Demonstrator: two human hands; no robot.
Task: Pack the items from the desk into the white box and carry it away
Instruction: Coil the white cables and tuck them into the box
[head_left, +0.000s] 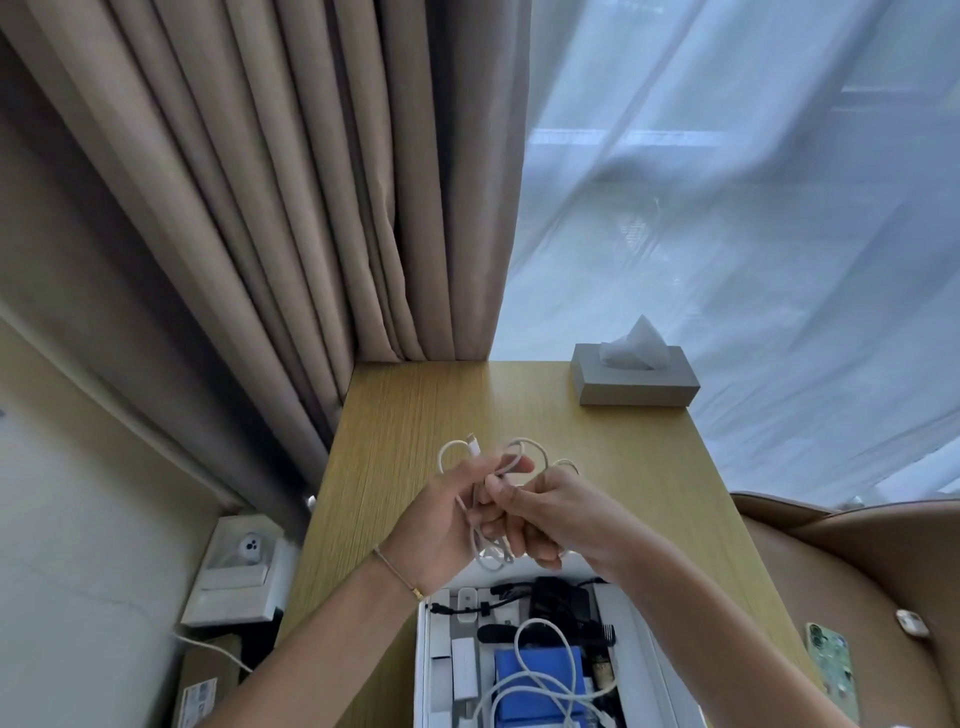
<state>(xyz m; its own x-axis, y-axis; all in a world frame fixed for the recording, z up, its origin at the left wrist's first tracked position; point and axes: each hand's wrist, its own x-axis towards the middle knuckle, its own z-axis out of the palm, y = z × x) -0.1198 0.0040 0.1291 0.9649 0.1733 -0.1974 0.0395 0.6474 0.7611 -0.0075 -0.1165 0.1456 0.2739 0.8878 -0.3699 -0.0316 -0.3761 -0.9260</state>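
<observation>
White cable (506, 457), bundled in loops, runs roughly upright between our left hand (457, 512) and right hand (550, 517), both gripping it above the desk's (415, 415) near edge; the white box (636, 654) below holds cables, adapters and a blue case (537, 675).

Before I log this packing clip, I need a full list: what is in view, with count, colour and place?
cable: one, white, coiled, held above the desk by both hands
box: one, white, open, near edge of desk, holding cables, adapters, a blue item
desk: one, light wood, centre
tissue box: one, grey, far right corner of desk
curtain: one, beige, behind desk at left
sheer curtain: one, white, at right
chair: one, tan, right of desk
phone: one, greenish patterned case, on chair
earbud case: one, white, on chair
left hand: fingers curled round cable
right hand: pinches cable
</observation>
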